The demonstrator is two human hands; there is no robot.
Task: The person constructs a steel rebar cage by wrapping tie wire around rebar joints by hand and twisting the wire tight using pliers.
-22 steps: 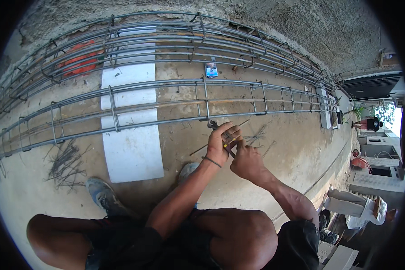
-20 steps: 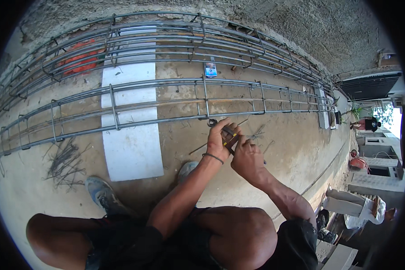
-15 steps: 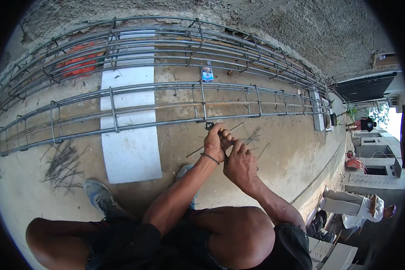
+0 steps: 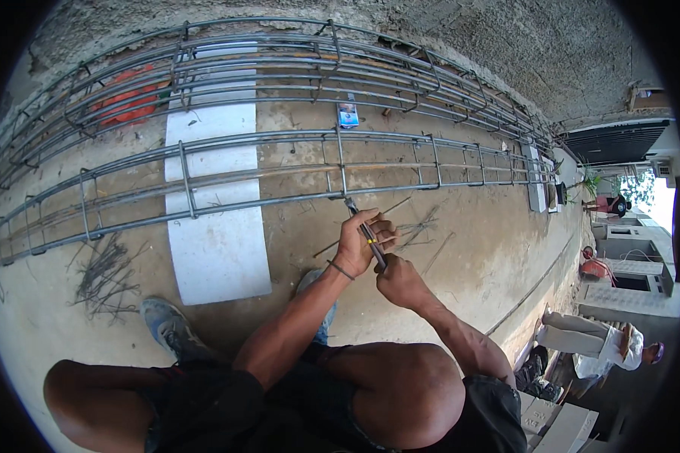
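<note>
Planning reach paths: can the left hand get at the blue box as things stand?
Probably not directly: the near steel cage runs between the left hand and the blue box, and that hand is at the pliers.

Two things near and far from the grip of the two hands, left hand [image 4: 359,245] and right hand [image 4: 402,281], on the dark metal pincers [image 4: 373,240] carry print. Straight out beyond the grip, on the far side of the nearest steel bar cage [image 4: 295,202], a small rectangular blue carton with a white and darker upper part [image 4: 347,115] bears a printed face, its lettering too small to read. Well to the right of the grip and nearer the wearer, a light grey, flat-faced block [image 4: 539,415] shows rows of large dark capital-like letters, tilted and only partly legible.
</note>
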